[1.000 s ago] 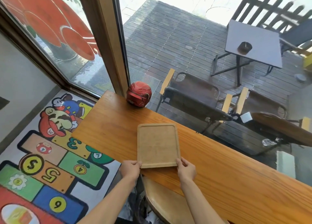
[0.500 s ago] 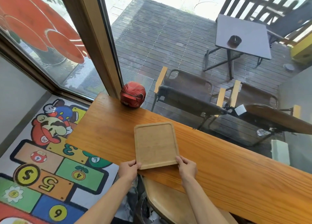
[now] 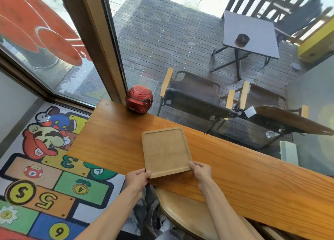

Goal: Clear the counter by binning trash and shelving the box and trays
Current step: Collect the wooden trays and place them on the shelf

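Note:
A pale wooden tray [image 3: 165, 152] with a raised rim lies on the orange wooden counter [image 3: 244, 176], near its front edge. My left hand [image 3: 137, 178] grips the tray's near left corner, thumb on the rim. My right hand [image 3: 200, 171] grips the near right corner the same way. The tray is empty. Below the counter, between my forearms, a dark bag [image 3: 151, 216] with white crumpled paper in it is partly visible.
A red helmet [image 3: 139, 99] sits at the counter's far left corner against the window frame. A wooden stool seat [image 3: 188, 216] is under the counter's front edge. A game-themed floor mat [image 3: 41, 167] covers the floor to the left. Window glass runs behind the counter.
Both hands keep hold of the tray's near corners. The tray has turned slightly and my view has shifted a little; the hands stay near the counter's front edge.

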